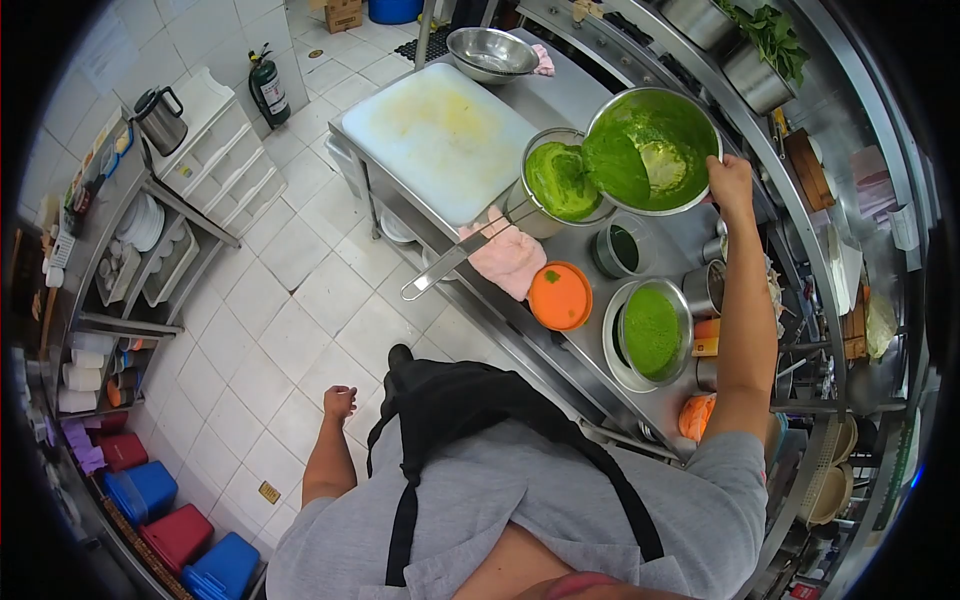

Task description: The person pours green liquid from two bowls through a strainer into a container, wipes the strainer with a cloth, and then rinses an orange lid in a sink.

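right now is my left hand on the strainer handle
No, your left hand is over the tiled floor, well apart from the strainer handle.

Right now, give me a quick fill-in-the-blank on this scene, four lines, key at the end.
The hand gripping the tilted steel bowl is the person's ____ one. The puree running from that bowl into the strainer is colored ____. The round container beside the pink cloth is colored ____. The other hand hangs over a floor of white ____.

Missing words: right; green; orange; tiles.
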Motion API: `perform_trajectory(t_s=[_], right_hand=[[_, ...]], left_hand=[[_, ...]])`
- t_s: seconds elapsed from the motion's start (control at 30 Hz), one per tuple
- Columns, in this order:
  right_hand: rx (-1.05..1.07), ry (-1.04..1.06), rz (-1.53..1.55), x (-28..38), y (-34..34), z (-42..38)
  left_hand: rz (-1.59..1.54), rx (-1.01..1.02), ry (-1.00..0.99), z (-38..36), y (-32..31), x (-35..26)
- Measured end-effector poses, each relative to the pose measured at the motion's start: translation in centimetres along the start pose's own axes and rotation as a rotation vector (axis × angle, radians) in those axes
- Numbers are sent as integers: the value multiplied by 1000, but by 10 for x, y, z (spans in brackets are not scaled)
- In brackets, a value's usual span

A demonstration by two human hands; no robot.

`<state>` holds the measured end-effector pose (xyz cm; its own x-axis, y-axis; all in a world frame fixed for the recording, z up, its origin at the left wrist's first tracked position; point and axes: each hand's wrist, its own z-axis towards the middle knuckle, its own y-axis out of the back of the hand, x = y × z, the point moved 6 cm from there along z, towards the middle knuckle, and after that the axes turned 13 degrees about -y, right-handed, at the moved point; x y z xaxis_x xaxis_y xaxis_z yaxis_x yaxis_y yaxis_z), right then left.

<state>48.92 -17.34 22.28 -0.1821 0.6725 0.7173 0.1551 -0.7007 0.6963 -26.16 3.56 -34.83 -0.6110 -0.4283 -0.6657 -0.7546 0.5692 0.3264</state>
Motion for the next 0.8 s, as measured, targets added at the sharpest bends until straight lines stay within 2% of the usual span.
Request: perform_trajectory(t_s=[0.8], right_hand=[[-62, 1, -69, 8, -2, -6]], left_hand=[[-6, 16, 11, -3, -2, 4]])
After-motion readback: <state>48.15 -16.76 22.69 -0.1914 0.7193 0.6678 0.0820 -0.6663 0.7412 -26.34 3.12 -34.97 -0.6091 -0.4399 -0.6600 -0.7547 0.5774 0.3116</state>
